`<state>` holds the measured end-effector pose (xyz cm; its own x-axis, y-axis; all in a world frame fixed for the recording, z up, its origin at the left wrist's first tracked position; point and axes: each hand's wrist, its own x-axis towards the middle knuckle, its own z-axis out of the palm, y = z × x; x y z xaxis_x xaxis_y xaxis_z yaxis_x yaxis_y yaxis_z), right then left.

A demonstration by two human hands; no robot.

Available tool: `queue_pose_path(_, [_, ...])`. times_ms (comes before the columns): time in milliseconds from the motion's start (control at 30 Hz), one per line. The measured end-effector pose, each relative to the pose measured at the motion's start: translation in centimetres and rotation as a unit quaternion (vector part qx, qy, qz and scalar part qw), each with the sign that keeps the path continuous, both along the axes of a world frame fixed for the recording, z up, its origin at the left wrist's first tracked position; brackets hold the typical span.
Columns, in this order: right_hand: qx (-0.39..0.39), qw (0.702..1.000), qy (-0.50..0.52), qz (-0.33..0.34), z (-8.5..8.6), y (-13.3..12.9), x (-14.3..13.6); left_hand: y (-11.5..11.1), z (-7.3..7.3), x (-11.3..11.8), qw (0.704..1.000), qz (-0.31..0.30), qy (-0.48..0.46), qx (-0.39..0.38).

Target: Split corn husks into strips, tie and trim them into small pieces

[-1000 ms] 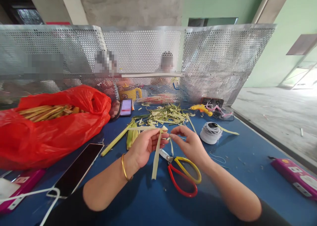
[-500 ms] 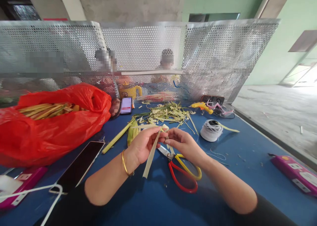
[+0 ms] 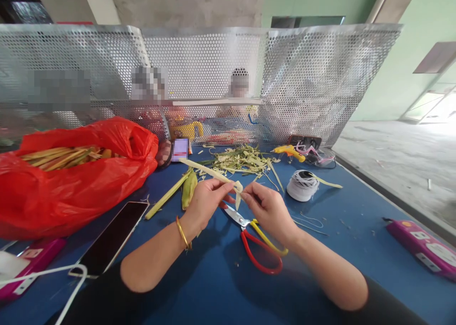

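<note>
Because its loop [image 3: 238, 186] seems loose, my left hand [image 3: 202, 204] pinches a flat, pale-green leaf strip [image 3: 206, 170] | right hand [image 3: 270, 213] narrowly pinches beside it | red-and-yellow-handled metal scissors [image 3: 242, 222] lie below

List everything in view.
Strip: 1+, cream, centre
Scissors: 1, red-yellow, centre
Scraps: many, green, back
Husk: 1, green, left
Stalk: 1, green, left
Bag: 1, red, left
Phone: 1, black, left
Display: 1, purple, back
Spool: 1, white, right
Glue gun: 1, yellow, back
Glasses: 1, pink, back
Power strips: 2, magenta, sides
Cable: 1, white, left
Mesh: 1, grey, back
Table: 1, blue, below
People: 2+, blurred, back
Bracelet: 1, gold, left wrist
Hands: 2, bare, centre
</note>
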<state>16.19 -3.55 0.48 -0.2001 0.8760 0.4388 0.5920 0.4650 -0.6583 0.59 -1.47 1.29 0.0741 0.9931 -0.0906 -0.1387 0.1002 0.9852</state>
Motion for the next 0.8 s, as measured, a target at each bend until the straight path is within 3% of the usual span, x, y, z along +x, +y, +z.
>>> queue_pose_path(167, [0.05, 0.995, -0.058, 0.071, 0.1, -0.7, -0.4, 0.2, -0.5, 0.2, 1.0, -0.006, -0.021, -0.011])
queue_pose_path(267, [0.039, 0.991, -0.071, 0.103, 0.3, -0.8, -0.4, 0.2, -0.4, 0.2, 0.998, -0.026, -0.043, -0.042])
queue_pose_path(433, [0.039, 0.997, 0.07, 0.005, 0.4, 0.3, 0.5, 0.0, 0.3, -0.2, 0.992, -0.072, -0.059, -0.083])
queue_pose_path(600, [-0.105, 0.983, 0.125, 0.082, 0.1, 1.3, 0.7, -0.2, 0.3, -0.3, 0.991, -0.102, -0.038, -0.081])
queue_pose_path(800, [-0.151, 0.977, 0.129, 0.078, 0.1, 0.9, 0.6, -0.1, 0.0, -0.1, 0.993, -0.082, 0.015, -0.078])
